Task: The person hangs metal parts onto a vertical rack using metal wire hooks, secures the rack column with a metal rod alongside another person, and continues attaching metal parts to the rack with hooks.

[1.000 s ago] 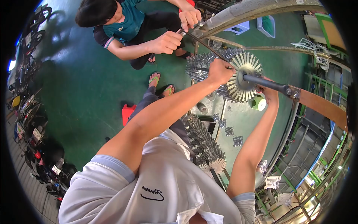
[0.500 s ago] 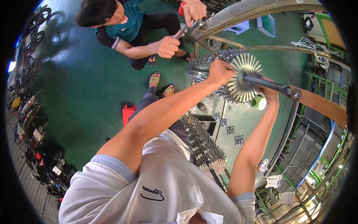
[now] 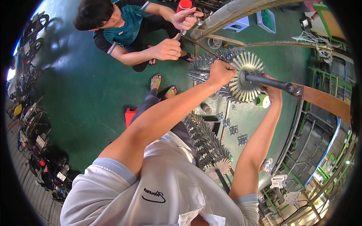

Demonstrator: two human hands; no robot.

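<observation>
My left hand (image 3: 221, 73) is closed in a pinch at the near left rim of a round metal rack (image 3: 243, 94) with many radiating slats. Something small and dark shows at its fingertips, too small to name. On the rack's far right side, my right hand (image 3: 272, 91) has its fingers bent in at the rim; a dark rod (image 3: 267, 81) covers part of them. This rod runs from the rack's hub to a brown bar (image 3: 326, 103). Rows of thin metal parts (image 3: 201, 67) hang behind the rack.
A co-worker (image 3: 130, 30) squats ahead, hands at a thin metal tool (image 3: 180, 35). Below me stands another slatted rack (image 3: 218, 168) with stacked metal parts. A green-and-white container (image 3: 263, 100), a red stool (image 3: 130, 116) and a pipe frame (image 3: 241, 15) are nearby. Motorbikes (image 3: 39, 139) line the left.
The co-worker's upper hand has shifted left and down, its fingers looser, and a red object behind it shows more. My hands stay at the rack with little visible movement.
</observation>
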